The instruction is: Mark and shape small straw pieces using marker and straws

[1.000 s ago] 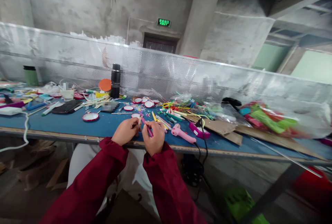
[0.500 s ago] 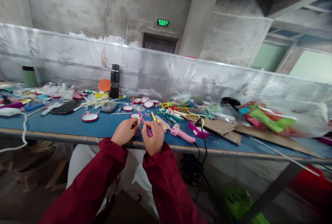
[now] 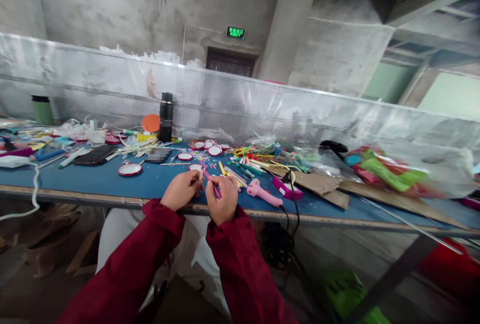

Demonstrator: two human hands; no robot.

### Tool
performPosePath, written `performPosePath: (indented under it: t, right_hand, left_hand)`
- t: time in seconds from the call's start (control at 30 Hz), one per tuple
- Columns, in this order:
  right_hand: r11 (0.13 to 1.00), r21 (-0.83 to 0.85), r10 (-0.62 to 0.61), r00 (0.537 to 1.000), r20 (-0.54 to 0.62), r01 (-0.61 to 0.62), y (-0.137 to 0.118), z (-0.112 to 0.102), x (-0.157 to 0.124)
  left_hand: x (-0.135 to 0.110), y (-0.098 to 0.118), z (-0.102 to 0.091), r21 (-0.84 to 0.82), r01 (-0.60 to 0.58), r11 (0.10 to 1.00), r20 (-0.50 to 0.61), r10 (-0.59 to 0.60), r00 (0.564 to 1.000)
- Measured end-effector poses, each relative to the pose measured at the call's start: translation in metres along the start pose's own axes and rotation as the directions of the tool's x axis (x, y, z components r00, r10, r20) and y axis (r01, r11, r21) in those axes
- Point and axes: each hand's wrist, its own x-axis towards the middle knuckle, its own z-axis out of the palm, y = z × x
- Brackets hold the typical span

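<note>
Over the near edge of the blue table, my left hand (image 3: 182,190) is closed in a pinch on a short pale stick (image 3: 201,175). Right beside it, my right hand (image 3: 222,199) grips a purple pen (image 3: 216,190) between thumb and fingers. The pen's upper end leans toward the stick; I cannot tell if they touch. Just beyond the hands lies a red-rimmed round lid (image 3: 195,167). Several markers (image 3: 236,176) are right of my right hand, and a pink hand tool with a cord (image 3: 264,195) rests beside them.
A black bottle (image 3: 166,117) stands behind, near several round lids (image 3: 215,150). Farther right are a purple box (image 3: 287,188), cardboard pieces (image 3: 318,182) and a plastic bag of colourful material (image 3: 397,174). A dark phone-like slab (image 3: 95,155) and a white cable (image 3: 36,189) lie left.
</note>
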Motion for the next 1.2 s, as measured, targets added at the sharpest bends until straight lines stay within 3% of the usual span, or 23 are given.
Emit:
performPosePath:
  t: [1.2]
  right_hand:
    - [0.999, -0.032, -0.029, 0.999, 0.019, 0.029, -0.0004, -0.0009, 0.0006]
  left_hand:
    - [0.0007, -0.0009, 0.0003, -0.078, 0.002, 0.997, 0.017, 0.0, 1.0]
